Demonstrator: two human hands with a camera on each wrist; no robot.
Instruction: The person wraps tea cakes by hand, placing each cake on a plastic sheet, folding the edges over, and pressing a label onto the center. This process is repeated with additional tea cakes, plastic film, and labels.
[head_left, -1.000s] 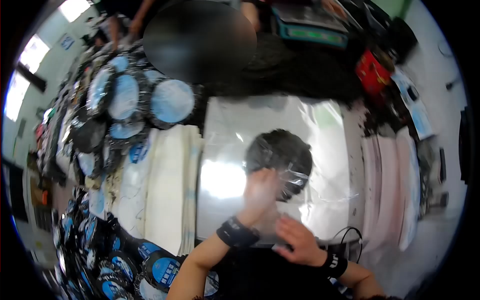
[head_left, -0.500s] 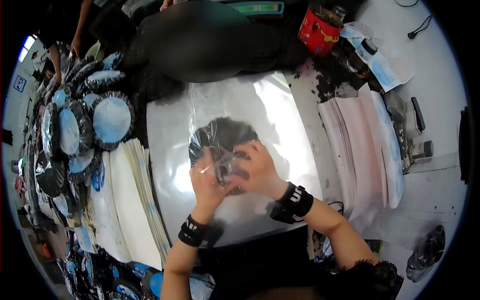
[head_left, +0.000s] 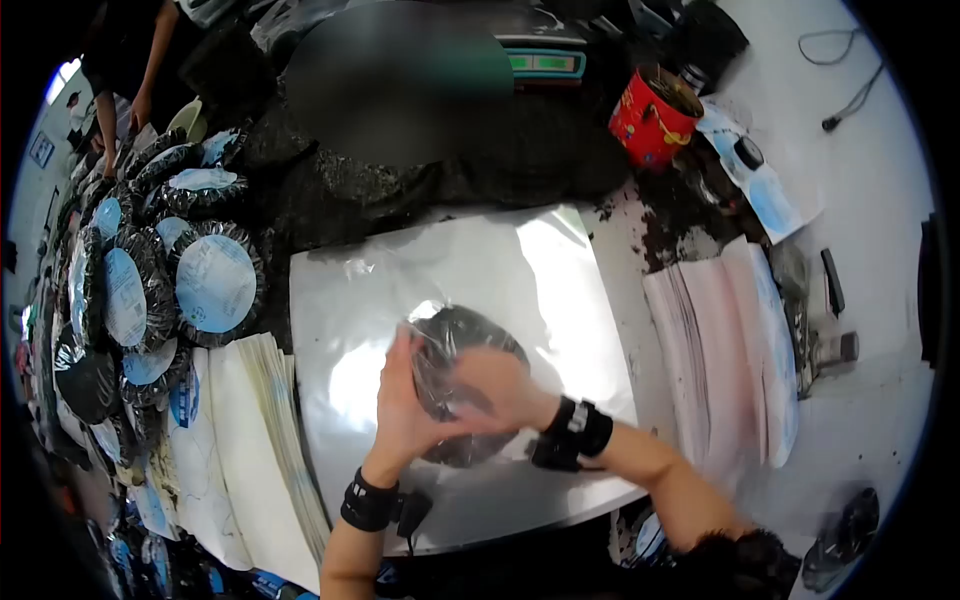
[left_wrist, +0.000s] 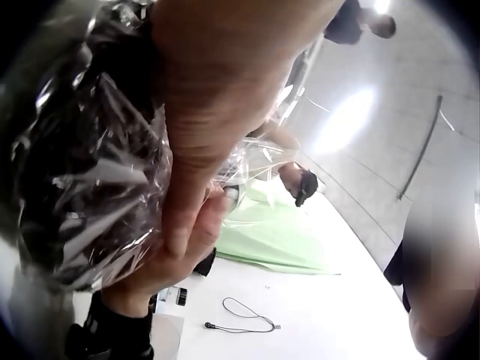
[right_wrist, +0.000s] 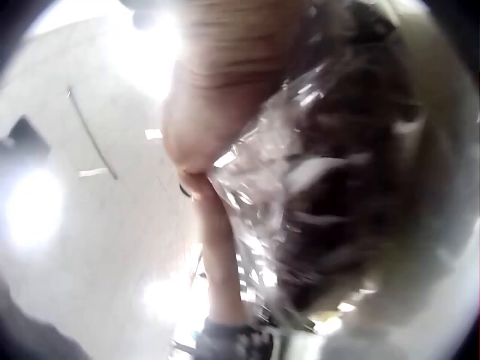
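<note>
Clear film is now drawn tighter; left hand and right hand both hold the dark disc, so wrapping seems nearly closed

Head view: from person's head, facing forward, steeply down; moderately near. Left forearm enters from 7 o'clock, right forearm between 4 and 5; left hand, right hand just below centre. Left wrist view: very close, wrapped bundle at 9 o'clock, facing past it to cable at 6, ceiling at 2. Right wrist view: equally close, bundle at 3, ceiling at 9. All share bundle; head, left wrist share cable.
</note>
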